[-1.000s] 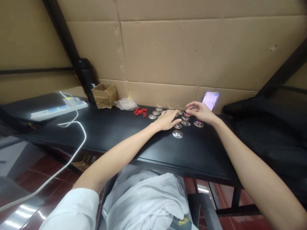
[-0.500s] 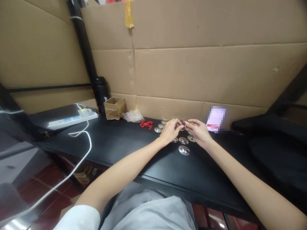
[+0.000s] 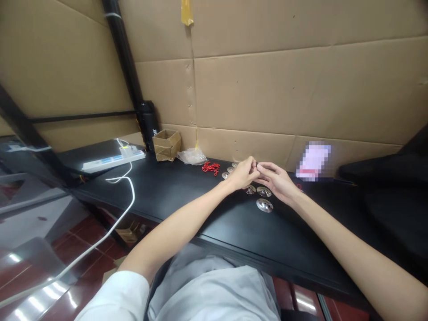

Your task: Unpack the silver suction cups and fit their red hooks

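My left hand (image 3: 243,173) and my right hand (image 3: 276,179) meet fingertip to fingertip above the table. Both are closed in a pinch, and the fingers hide most of what is between them. Beneath and beside them lie several small shiny metal discs (image 3: 265,205), domed like little cymbals. Some discs peek out left of my left hand, and others are partly covered by my fingers. A heap of red cord loops (image 3: 211,167) rests farther left. Just beyond my right wrist, a bit of red cord (image 3: 298,187) shows.
A small cardboard box (image 3: 166,146), a clear plastic bag (image 3: 192,156) and a black bottle (image 3: 149,125) stand along the back. A lit phone (image 3: 313,162) leans at the right. The power strip (image 3: 113,161) trails a white cable (image 3: 129,203). Cardboard walls (image 3: 247,98) enclose the black table (image 3: 187,196).
The camera view has shifted a little, moving the scene rightward. A metal disc with something red showed between my fingers before; now my fingers have closed closer together and cover it.
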A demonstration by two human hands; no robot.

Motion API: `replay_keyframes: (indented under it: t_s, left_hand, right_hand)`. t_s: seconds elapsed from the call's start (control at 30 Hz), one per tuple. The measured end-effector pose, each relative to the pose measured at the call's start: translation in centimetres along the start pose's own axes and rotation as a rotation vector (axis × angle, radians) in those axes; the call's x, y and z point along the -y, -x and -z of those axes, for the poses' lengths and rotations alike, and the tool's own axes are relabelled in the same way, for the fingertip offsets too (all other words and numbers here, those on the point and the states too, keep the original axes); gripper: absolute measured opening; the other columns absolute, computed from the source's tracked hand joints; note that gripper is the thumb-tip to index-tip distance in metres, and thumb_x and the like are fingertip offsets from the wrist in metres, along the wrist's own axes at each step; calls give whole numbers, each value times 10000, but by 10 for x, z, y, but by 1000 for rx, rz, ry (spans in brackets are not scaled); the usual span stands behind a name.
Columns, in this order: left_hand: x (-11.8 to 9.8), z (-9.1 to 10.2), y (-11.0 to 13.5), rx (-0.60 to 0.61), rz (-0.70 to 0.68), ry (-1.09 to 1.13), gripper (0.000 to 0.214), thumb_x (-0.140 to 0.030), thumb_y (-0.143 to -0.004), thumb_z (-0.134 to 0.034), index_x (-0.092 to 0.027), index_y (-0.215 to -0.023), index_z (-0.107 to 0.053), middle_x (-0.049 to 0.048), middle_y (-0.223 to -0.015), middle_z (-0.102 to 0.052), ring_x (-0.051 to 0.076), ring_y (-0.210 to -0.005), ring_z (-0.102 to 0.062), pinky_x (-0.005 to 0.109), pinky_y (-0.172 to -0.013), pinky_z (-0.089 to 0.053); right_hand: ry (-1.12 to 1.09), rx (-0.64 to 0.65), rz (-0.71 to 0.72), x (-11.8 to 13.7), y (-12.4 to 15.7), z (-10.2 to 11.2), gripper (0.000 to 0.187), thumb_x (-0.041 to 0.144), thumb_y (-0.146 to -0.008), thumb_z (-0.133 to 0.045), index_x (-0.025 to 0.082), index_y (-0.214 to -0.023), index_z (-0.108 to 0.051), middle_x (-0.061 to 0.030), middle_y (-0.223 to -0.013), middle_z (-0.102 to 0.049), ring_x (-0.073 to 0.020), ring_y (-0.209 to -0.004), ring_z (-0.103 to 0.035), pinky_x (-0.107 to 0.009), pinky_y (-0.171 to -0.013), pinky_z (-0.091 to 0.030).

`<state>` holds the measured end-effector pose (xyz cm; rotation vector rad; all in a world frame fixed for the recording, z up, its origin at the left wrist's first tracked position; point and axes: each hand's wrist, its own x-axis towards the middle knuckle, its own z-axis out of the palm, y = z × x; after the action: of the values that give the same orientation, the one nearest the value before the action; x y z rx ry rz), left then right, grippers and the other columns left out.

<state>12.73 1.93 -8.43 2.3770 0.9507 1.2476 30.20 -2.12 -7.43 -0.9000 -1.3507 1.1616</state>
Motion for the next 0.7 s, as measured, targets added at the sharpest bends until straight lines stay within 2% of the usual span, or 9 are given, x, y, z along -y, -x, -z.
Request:
replay_keyframes:
  t_s: [0.1, 0.2, 0.27, 0.37, 0.43, 0.53, 0.6, 0.7]
  left_hand:
    - [-1, 12, -2, 44, -13, -169, 89, -301, -997, -562, -237, -1034, -511, 60, -1006, -686, 210, -856, -627, 339, -774, -474]
    - [6, 27, -4, -16, 61, -286, 97, -277, -1010, -529, -231, -1094, -543, 79, -1040, -709, 232, -893, -653, 358, -808, -491]
    - [16, 41, -4, -61, 152, -345, 132, -277, -1011, -534, -227, -1127, -570, 87, -1062, -728, 246, -938, -673, 367, -848, -511]
    - [35, 62, -1, -101, 323, -475, 161, -274, -998, -553, -210, -1125, -626, 133, -1155, -738, 290, -1069, -686, 403, -939, -530]
    - [46, 73, 1, -106, 438, -549, 194, -261, -988, -554, -189, -1136, -656, 167, -1197, -733, 320, -1127, -689, 431, -975, -539]
    - [57, 82, 4, -80, 556, -606, 243, -249, -973, -575, -176, -1177, -684, 188, -1259, -731, 338, -1202, -689, 439, -999, -558]
    - [61, 84, 5, -36, 614, -620, 272, -240, -954, -613, -173, -1202, -702, 196, -1282, -736, 345, -1240, -691, 440, -1011, -568]
    - [62, 84, 4, 63, 695, -635, 300, -251, -916, -694, -157, -1197, -736, 218, -1269, -751, 368, -1257, -704, 447, -1009, -581]
  right_hand:
    - [116, -38, 72, -1, -6, 9, 514, 579, -705, -990, 256, -1021, -743, -78, -1061, -819, -293, -1026, -804, -497, -1025, -658]
    - [358, -128, 149, -1, -13, 28, 541, 620, -721, -956, 243, -1032, -725, -116, -1113, -811, -314, -1012, -801, -493, -976, -666]
    - [599, -154, 192, -1, -16, 43, 496, 604, -756, -918, 233, -1023, -726, -126, -1108, -814, -323, -1011, -795, -496, -975, -650]
    - [979, 1, 222, -2, -17, 64, 389, 548, -791, -877, 236, -993, -762, -103, -1061, -827, -342, -1043, -782, -512, -1042, -595]
    - [1112, 133, 201, -3, -17, 71, 339, 546, -830, -832, 247, -985, -799, -88, -1084, -835, -355, -1079, -777, -509, -1062, -575]
    - [1139, 243, 198, -4, -18, 74, 369, 593, -925, -714, 255, -981, -853, -94, -1199, -829, -383, -1238, -735, -509, -1135, -530]
    - [1101, 262, 196, -3, -21, 74, 471, 640, -987, -610, 251, -952, -873, -105, -1312, -798, -394, -1345, -681, -516, -1196, -483]
    - [1026, 281, 152, 2, -26, 80, 603, 689, -1038, -481, 244, -959, -880, -106, -1430, -747, -382, -1378, -656, -512, -1229, -452]
